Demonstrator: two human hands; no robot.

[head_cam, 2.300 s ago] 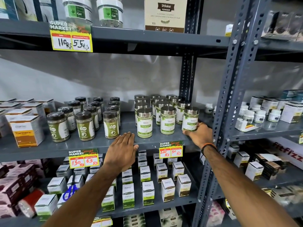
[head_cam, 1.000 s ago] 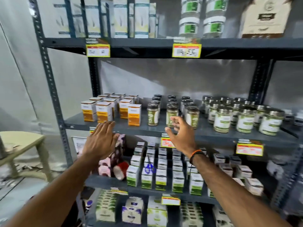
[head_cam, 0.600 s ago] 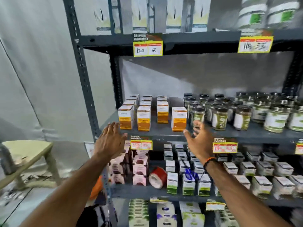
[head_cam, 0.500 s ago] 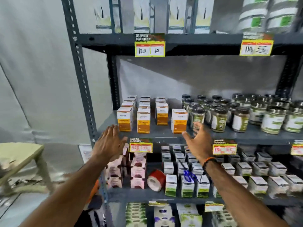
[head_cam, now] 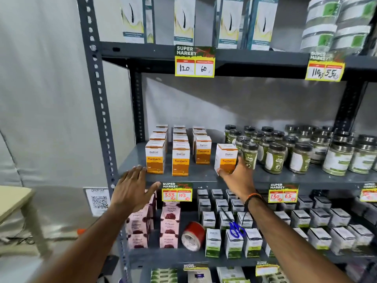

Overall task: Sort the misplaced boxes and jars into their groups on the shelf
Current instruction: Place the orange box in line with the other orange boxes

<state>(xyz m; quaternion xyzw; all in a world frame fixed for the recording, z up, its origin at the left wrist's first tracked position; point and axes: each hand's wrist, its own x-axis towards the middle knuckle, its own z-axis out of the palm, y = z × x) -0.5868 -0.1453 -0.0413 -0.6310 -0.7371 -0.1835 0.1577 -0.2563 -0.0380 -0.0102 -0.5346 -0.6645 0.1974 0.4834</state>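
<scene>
On the middle shelf [head_cam: 204,177] stand three rows of white-and-orange turmeric boxes [head_cam: 180,158]. A single turmeric box [head_cam: 225,157] stands apart to their right, next to dark-lidded green jars [head_cam: 273,154]. My right hand [head_cam: 237,175] grips this box at its lower right, thumb under its left corner. My left hand [head_cam: 132,189] hovers flat with fingers apart at the shelf's front left edge, holding nothing. Further right stand larger silver-lidded jars [head_cam: 338,158].
The shelf below holds pink boxes [head_cam: 169,223], a red tape roll [head_cam: 193,235], blue scissors [head_cam: 235,229] and several white-green boxes [head_cam: 232,242]. Tall boxes [head_cam: 183,19] fill the top shelf. The rack post [head_cam: 98,99] stands left, with a pale stool [head_cam: 14,201] beyond it.
The view has swung left from the silver-lidded jars to the turmeric boxes. My right hand has reached forward and taken hold of the lone turmeric box; my left hand moved to the shelf edge.
</scene>
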